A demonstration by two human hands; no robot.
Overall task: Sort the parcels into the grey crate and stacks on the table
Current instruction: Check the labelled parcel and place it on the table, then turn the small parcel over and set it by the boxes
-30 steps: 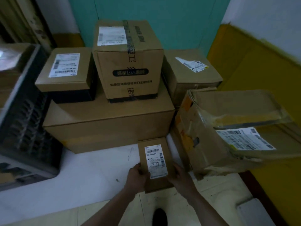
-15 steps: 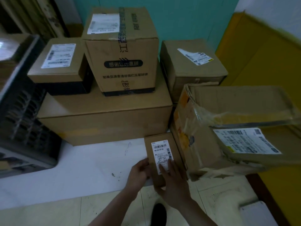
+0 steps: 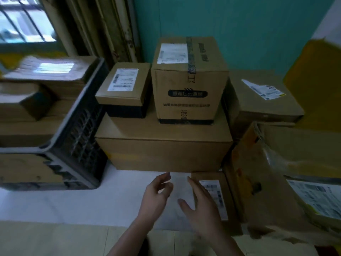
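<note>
- White table [image 3: 73, 204] carried everything.
- Grey slatted plastic crate [image 3: 81, 130] stood at its left edge, with cardboard parcels inside.
- Wide brown cardboard box [image 3: 166, 154] sat mid-table.
- Small flat cardboard parcel with a white label [image 3: 219, 193] lay at the front edge, right of centre.
- Right hand [image 3: 201, 209], fingers spread, overlapped the parcel's left side.
- Left hand [image 3: 156, 194] hung loosely curled over the table beside it.
</note>
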